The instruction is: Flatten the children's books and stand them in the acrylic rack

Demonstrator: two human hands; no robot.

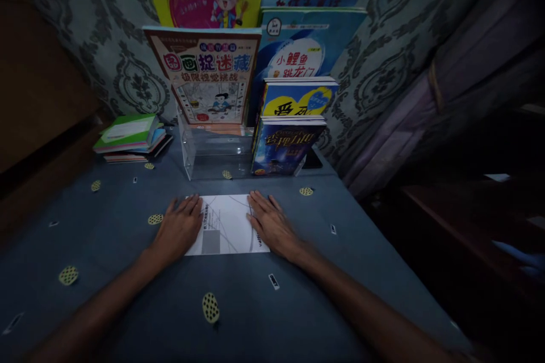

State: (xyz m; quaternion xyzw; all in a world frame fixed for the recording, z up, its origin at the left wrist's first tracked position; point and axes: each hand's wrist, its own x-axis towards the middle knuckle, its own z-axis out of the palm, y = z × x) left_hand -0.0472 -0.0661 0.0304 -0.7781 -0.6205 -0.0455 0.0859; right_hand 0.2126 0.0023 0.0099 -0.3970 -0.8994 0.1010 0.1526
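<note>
A white printed booklet or sheet (232, 215) lies flat on the blue-grey tablecloth (170, 306), with lines of text, a grey square and thin curved lines on it. My left hand (181, 224) rests over its left end, palm down, fingers stretched away from me. Over the right end lies my right hand (272, 221), also flat with its fingers out. Neither hand grips anything. Parts of both ends of the paper are hidden under the hands.
Behind the paper stands a clear plastic rack (213, 153) with several upright books, among them a brown-bordered picture book (213, 76) and a dark blue book (283, 147). A book stack (128, 136) lies at the left. Patterned curtain (140, 79) hangs behind.
</note>
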